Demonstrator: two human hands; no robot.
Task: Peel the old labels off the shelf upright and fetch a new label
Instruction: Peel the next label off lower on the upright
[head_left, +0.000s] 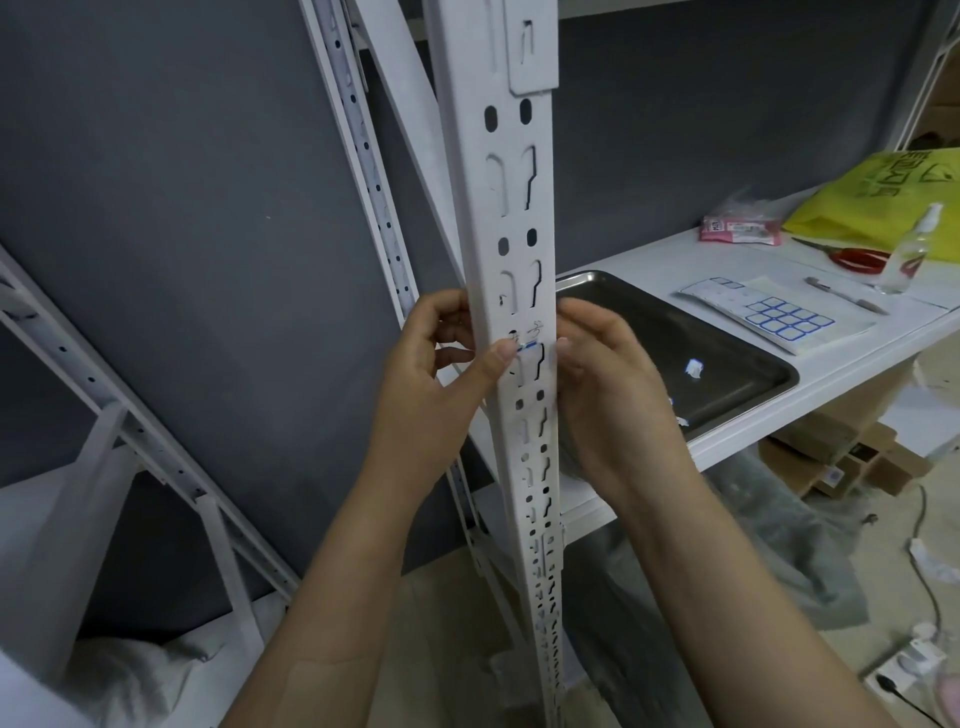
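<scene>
Position of work: the white slotted shelf upright stands in the centre of the view, running from top to bottom.

Left hand: placed at the upright's left edge at mid-height. The fingers are curled beside and behind that edge. The thumb presses flat on the front face, its tip at the lower left corner of the old label.

Old label: still stuck to the front face between two rows of slots. It carries handwriting and a blue line along its lower edge (the writing is too small to read). Whether any corner has lifted cannot be told.

Right hand: wrapped round the upright's right edge at the same height, fingertips resting on the edge just beside the label. The two hands clasp the upright from opposite sides, level with each other.

Surroundings: on the white shelf board to the right lies a dark metal tray holding a few small white paper scraps. Just beyond the tray lies a label sheet with blue-bordered blanks. Further along are a pen, red-handled scissors, a clear spray bottle, a pink packet and a yellow bag.
</scene>
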